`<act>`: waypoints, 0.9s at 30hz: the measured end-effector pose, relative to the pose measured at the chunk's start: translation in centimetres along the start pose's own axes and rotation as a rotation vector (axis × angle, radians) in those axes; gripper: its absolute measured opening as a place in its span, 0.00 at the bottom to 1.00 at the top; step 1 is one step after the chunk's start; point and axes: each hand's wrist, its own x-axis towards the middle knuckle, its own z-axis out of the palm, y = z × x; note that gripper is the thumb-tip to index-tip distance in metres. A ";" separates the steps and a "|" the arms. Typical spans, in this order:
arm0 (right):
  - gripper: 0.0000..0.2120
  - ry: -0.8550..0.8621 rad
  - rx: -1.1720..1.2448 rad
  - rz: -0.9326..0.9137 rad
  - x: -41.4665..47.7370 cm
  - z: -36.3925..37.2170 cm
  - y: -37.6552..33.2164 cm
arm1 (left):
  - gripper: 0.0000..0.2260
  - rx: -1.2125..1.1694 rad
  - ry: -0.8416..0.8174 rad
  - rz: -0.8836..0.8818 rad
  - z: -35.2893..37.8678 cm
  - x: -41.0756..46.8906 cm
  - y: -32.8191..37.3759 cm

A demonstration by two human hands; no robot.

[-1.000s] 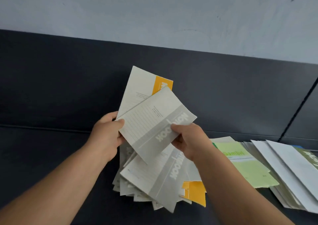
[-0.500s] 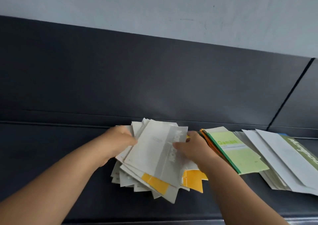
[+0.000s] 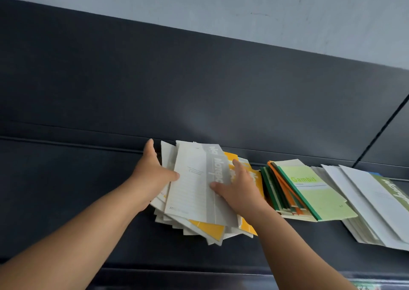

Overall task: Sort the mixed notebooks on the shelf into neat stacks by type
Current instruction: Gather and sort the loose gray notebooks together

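My left grip [image 3: 152,174] presses against the left edge of the fanned grey-and-yellow notebook pile [image 3: 194,187] on the dark shelf [image 3: 66,190]. My right grip [image 3: 241,189] lies flat on top, and a green stack [image 3: 314,194] sits beside it.

1. Setting: a stationery shop or stockroom, shown by store-type shelving stocked with paper goods.
2. Fixture: a long dark grey flat shelf [image 3: 66,179] spans the view, backed by a matching dark grey upright back panel [image 3: 199,79]. A thin vertical seam [image 3: 380,132] at right divides the panel into sections.
3. Surround: a plain pale blue-grey painted wall [image 3: 221,1] rises above the panel.
4. Stock: many copies of like items lie side by side on the shelf — a loose pile of grey-white and yellow paper notebooks [image 3: 194,190], a stack of green-covered notebooks with green and orange spines [image 3: 314,192], and a fanned stack of white and olive notebooks [image 3: 365,201].
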 end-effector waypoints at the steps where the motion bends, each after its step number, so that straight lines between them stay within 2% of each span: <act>1: 0.45 0.013 0.021 -0.003 0.0 0.1 0.0 | 0.45 -0.042 0.000 -0.033 -0.3 0.1 -0.2; 2: 0.45 0.026 0.039 -0.007 0.1 0.2 -0.1 | 0.39 -0.099 -0.018 -0.082 -0.6 0.2 -0.4; 4: 0.46 0.043 0.060 -0.024 0.2 0.5 -0.4 | 0.22 -0.180 -0.091 -0.177 -1.0 0.0 -0.5; 5: 0.45 0.041 0.071 -0.036 0.2 0.7 -0.5 | 0.17 -0.183 -0.124 -0.198 -1.1 -0.1 -0.7; 6: 0.45 0.037 0.084 -0.046 0.2 0.8 -0.7 | 0.16 -0.172 -0.142 -0.201 -1.3 -0.2 -0.8; 11: 0.42 0.009 0.222 0.009 0.2 1.1 -1.7 | 0.26 -0.185 -0.191 -0.163 -2.0 -0.4 -1.3; 16: 0.42 -0.085 0.663 0.185 1.3 1.4 -2.4 | 0.31 -0.224 -0.136 -0.143 -3.3 -0.7 -2.2; 18: 0.36 -0.161 0.760 0.220 1.7 1.9 -2.8 | 0.33 -0.222 -0.080 -0.095 -4.0 -1.0 -2.5; 22: 0.16 -0.290 0.858 0.168 2.5 3.3 -4.7 | 0.35 -0.245 0.021 0.075 -6.0 -1.3 -2.6; 24: 0.14 -0.307 0.856 0.102 2.7 4.0 -6.2 | 0.34 -0.245 0.071 0.157 -7.5 -1.2 -2.4; 27: 0.16 -0.305 0.890 -0.034 2.7 5.2 -8.6 | 0.28 -0.205 0.152 0.249 -10.0 -1.0 -2.0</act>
